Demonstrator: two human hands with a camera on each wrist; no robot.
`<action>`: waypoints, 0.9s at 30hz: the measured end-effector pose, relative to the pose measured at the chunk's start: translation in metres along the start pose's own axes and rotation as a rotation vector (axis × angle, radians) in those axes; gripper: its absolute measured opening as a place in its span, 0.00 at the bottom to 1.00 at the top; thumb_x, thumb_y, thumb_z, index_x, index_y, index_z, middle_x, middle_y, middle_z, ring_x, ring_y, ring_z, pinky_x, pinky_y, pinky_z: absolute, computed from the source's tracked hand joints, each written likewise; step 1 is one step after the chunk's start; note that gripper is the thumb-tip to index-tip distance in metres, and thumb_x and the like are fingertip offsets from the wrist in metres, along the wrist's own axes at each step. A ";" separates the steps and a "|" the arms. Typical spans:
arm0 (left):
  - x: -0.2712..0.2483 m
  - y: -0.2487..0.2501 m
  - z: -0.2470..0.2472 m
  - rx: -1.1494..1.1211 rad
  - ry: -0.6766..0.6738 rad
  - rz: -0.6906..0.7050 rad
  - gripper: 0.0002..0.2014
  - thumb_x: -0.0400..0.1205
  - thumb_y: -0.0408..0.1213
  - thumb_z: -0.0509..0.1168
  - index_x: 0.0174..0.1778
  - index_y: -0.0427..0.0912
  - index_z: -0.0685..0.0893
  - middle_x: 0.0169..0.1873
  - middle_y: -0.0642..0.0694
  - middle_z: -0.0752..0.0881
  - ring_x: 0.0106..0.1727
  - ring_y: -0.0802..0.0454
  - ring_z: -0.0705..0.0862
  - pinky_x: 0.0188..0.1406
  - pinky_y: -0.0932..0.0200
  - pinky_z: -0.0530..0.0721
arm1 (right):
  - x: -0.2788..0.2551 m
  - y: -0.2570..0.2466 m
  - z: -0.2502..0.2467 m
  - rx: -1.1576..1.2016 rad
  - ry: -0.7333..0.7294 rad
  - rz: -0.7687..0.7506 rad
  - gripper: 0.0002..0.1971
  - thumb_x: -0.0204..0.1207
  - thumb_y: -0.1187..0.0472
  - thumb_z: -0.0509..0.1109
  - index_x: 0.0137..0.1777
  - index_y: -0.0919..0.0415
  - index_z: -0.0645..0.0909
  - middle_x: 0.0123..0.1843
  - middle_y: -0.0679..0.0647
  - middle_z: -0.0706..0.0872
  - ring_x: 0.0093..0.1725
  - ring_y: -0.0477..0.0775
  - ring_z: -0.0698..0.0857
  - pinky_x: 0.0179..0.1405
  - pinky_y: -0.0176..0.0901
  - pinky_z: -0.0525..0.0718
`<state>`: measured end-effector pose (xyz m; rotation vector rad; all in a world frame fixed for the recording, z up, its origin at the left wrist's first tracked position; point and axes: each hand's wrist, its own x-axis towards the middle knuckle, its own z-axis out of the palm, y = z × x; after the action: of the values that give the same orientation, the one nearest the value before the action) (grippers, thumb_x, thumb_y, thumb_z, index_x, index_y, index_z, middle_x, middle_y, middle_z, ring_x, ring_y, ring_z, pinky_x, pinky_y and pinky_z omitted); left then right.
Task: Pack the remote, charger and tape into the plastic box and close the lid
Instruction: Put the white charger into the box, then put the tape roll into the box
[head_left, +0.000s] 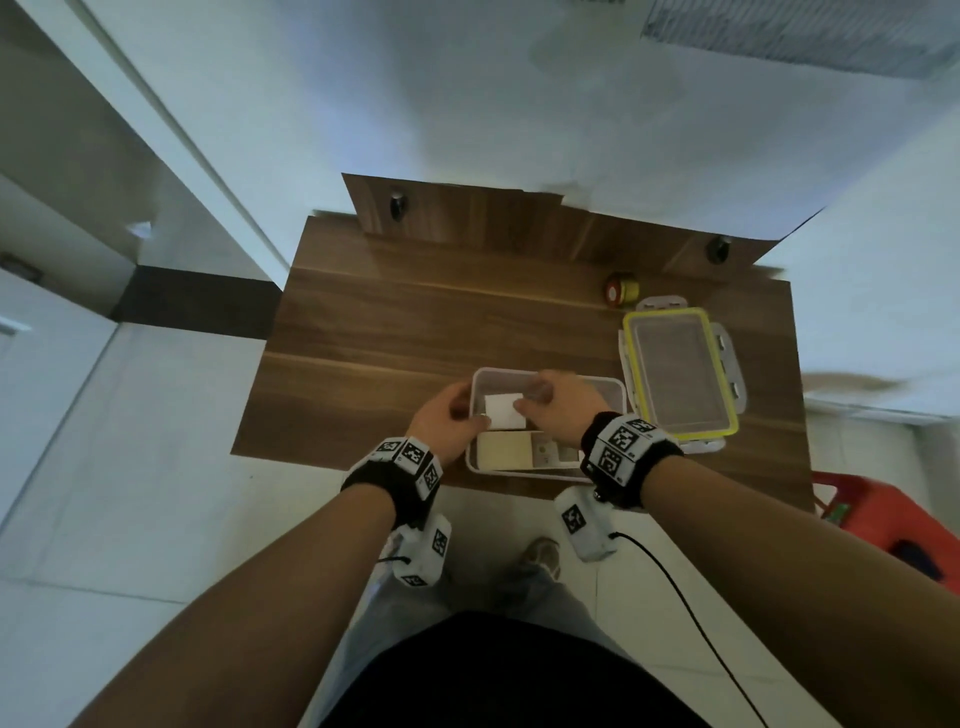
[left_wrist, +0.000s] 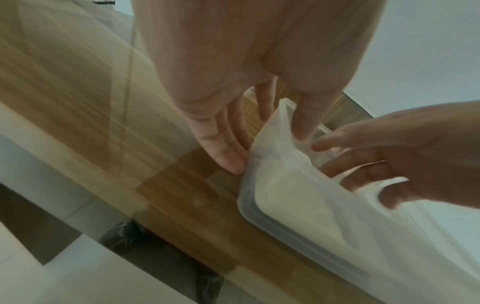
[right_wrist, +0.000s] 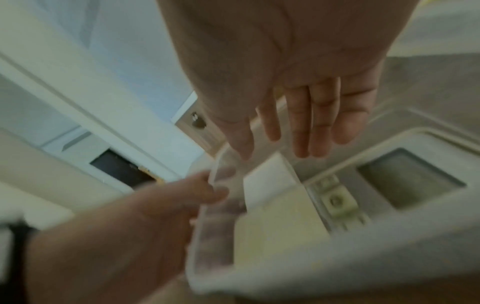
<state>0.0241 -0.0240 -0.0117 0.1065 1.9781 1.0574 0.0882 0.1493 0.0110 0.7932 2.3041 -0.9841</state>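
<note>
Both hands (head_left: 447, 415) (head_left: 558, 402) at plastic box (head_left: 613, 387), right fingers (right_wrist: 303, 123) extended.

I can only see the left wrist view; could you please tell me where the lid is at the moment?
Observer: The lid lies on the table just right of the plastic box, yellow seal facing up.
Operator: Thank you. Is the tape packed yet?
Observer: No, the tape sits on the table beyond the lid.
Operator: And what is under the right hand?
Observer: A white charger, in the plastic box's far left corner; the right hand is over it with straight fingers.
</note>
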 end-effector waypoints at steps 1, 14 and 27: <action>0.003 0.005 -0.003 -0.016 -0.001 -0.022 0.29 0.75 0.44 0.72 0.73 0.56 0.73 0.65 0.52 0.83 0.63 0.51 0.81 0.64 0.45 0.80 | -0.001 0.002 -0.011 0.047 0.031 0.000 0.21 0.77 0.47 0.69 0.67 0.55 0.80 0.62 0.54 0.87 0.59 0.55 0.85 0.58 0.46 0.83; 0.036 0.027 -0.001 -0.216 0.009 -0.359 0.34 0.68 0.74 0.61 0.55 0.50 0.85 0.55 0.43 0.86 0.58 0.41 0.83 0.69 0.36 0.74 | 0.055 0.054 -0.142 0.009 0.375 0.127 0.23 0.76 0.57 0.70 0.72 0.52 0.79 0.72 0.56 0.83 0.69 0.62 0.82 0.67 0.49 0.80; 0.040 0.026 0.005 -0.045 0.067 -0.297 0.30 0.80 0.64 0.54 0.70 0.47 0.79 0.68 0.39 0.80 0.59 0.42 0.81 0.64 0.46 0.76 | 0.089 0.053 -0.127 -0.057 0.360 0.048 0.17 0.77 0.56 0.67 0.65 0.47 0.84 0.68 0.54 0.85 0.64 0.61 0.84 0.67 0.54 0.81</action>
<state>-0.0045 0.0136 -0.0202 -0.2430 1.9544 0.9193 0.0343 0.3038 0.0066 1.0699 2.5865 -0.8022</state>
